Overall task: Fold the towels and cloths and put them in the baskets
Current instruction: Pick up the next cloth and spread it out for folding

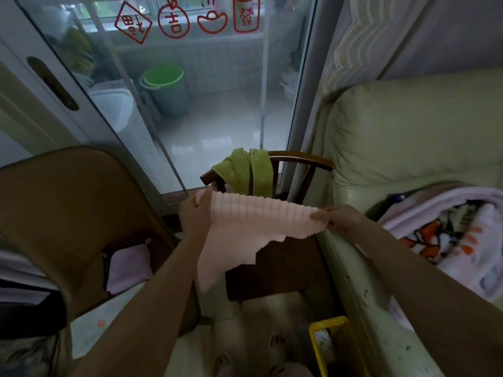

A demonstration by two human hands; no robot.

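From the head camera, the only view, the pink ribbed towel hangs in the air, stretched between both hands above the dark wooden chair. The left hand pinches one top corner between thumb and fingers; the right hand pinches the other, fingertips closed on the edge. The top edge is taut, while the lower edge sags unevenly and dips lower towards the left arm.

The risks, as I judge them:
- Both holds are thin corner pinches (very little cloth is caught), so a shake or a fold in mid-air could pull a corner free and let the towel fall to the tiled floor.
- The slanted lower edge could give a crooked fold if the halves are joined without levelling.
- The green cloth draped on the chair's back rail sits just behind the towel, so a forward swing may snag it or drag it off.
- The yellow basket stands low and near the sofa, partly out of sight, so a blind drop could miss it.
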